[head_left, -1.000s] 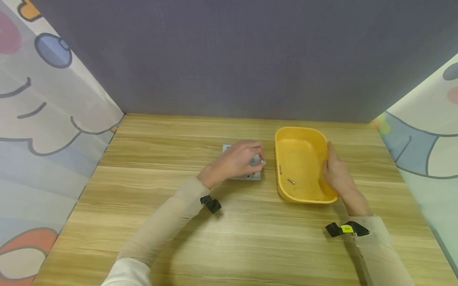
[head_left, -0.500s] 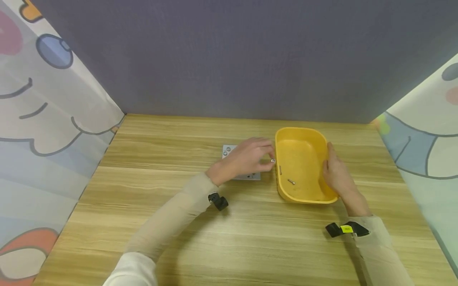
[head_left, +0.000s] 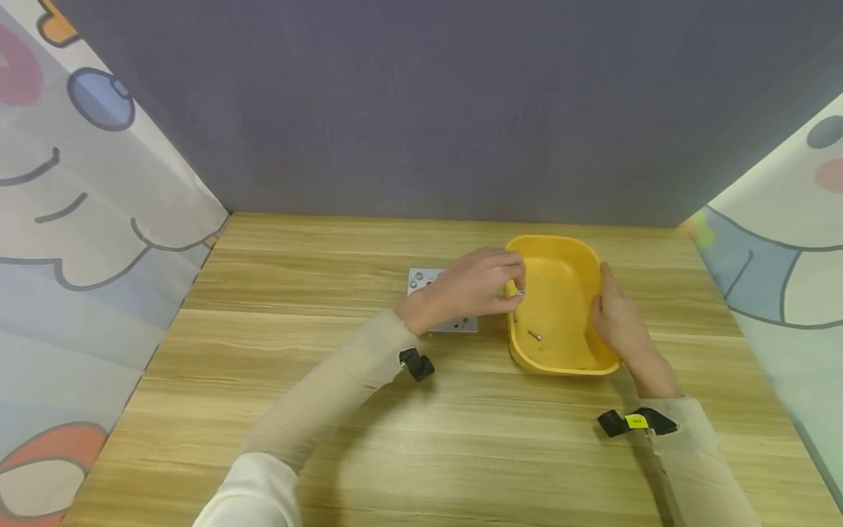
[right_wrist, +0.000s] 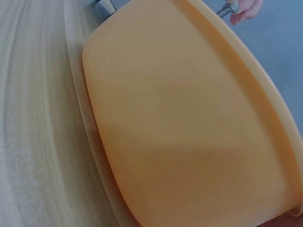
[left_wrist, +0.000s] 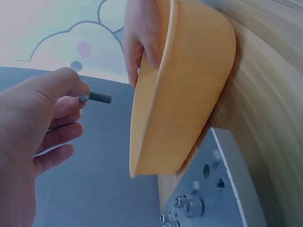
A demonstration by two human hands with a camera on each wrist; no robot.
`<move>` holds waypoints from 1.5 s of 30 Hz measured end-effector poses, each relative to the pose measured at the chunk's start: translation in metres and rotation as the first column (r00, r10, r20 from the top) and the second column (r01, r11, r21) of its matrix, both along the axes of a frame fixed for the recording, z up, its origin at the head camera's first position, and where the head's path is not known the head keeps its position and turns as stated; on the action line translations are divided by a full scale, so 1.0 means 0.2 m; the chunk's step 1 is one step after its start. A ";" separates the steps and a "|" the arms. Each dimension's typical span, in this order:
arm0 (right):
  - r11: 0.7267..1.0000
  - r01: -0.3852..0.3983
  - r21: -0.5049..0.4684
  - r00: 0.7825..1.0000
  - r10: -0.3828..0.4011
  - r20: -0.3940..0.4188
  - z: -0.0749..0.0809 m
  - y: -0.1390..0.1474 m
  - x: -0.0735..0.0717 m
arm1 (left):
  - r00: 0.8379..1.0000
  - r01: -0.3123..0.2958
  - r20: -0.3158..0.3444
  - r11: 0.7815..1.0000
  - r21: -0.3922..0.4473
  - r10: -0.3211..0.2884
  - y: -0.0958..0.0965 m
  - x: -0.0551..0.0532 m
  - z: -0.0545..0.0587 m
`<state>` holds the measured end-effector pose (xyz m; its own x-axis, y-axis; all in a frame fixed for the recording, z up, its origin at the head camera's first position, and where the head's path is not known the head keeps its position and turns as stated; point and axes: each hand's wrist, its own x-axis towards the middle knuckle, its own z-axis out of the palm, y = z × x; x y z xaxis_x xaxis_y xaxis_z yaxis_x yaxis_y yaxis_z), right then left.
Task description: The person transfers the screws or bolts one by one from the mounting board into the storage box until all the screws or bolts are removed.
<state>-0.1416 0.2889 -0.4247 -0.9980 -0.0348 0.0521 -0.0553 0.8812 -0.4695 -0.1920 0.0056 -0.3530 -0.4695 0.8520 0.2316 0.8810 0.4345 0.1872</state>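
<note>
Between thumb and fingertips, my left hand (head_left: 477, 285) pinches a small metal screw (left_wrist: 99, 97) by its head, its threaded end pointing outward. The hand is over the left rim of a yellow plastic bin (head_left: 560, 252), and the screw stays above the rim in the left wrist view. My right hand (head_left: 622, 318) holds the bin's right wall, thumb on the inner side and fingers along the outside. Another screw (head_left: 535, 335) lies on the bin floor, with one more near the left wall partly covered by my left hand.
A metal plate (left_wrist: 213, 165) with holes and several socket-head screws (left_wrist: 193, 207) in it lies left of the bin, partly under my left forearm. Behind the wooden table (head_left: 316, 256) rises a dark grey panel (head_left: 421, 110).
My left hand has moved right with the screw, from above the metal plate to over the bin's left rim. The right hand and bin have stayed in place.
</note>
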 end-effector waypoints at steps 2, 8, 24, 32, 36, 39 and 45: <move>1.000 0.001 -0.005 1.000 -0.001 0.001 0.00 0.00 0.00 | 1.000 -0.001 0.001 1.000 -0.020 0.001 0.01 0.00 0.01; 1.000 -0.003 -0.008 1.000 0.003 -0.001 0.00 -0.01 0.00 | 1.000 0.013 0.014 0.998 -0.064 -0.012 0.05 0.00 0.02; 1.000 -0.006 -0.003 1.000 0.006 -0.001 -0.01 -0.01 -0.01 | 0.999 0.049 0.001 0.977 -0.208 -0.050 0.18 0.01 0.03; 1.000 -0.003 -0.007 1.000 0.003 0.021 -0.01 -0.01 -0.01 | 0.997 0.083 0.019 0.969 -0.234 -0.081 0.24 0.01 0.00; 1.000 -0.005 -0.009 1.000 0.005 0.013 -0.01 -0.02 -0.01 | 0.996 0.090 0.020 0.964 -0.249 -0.087 0.27 0.01 -0.02; 1.000 -0.007 -0.007 1.000 0.007 0.001 -0.02 -0.01 -0.01 | 0.995 0.095 0.018 0.959 -0.268 -0.093 0.29 0.01 -0.04; 1.000 -0.016 -0.001 0.999 0.016 -0.050 -0.02 -0.02 0.00 | 0.993 0.116 0.025 0.941 -0.317 -0.114 0.35 0.02 -0.08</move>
<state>-0.1409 0.2852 -0.4285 -0.9935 -0.0503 0.1024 -0.0926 0.8792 -0.4674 -0.1888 0.0766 -0.3681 -0.3647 0.9291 -0.0622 0.9277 0.3683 0.0616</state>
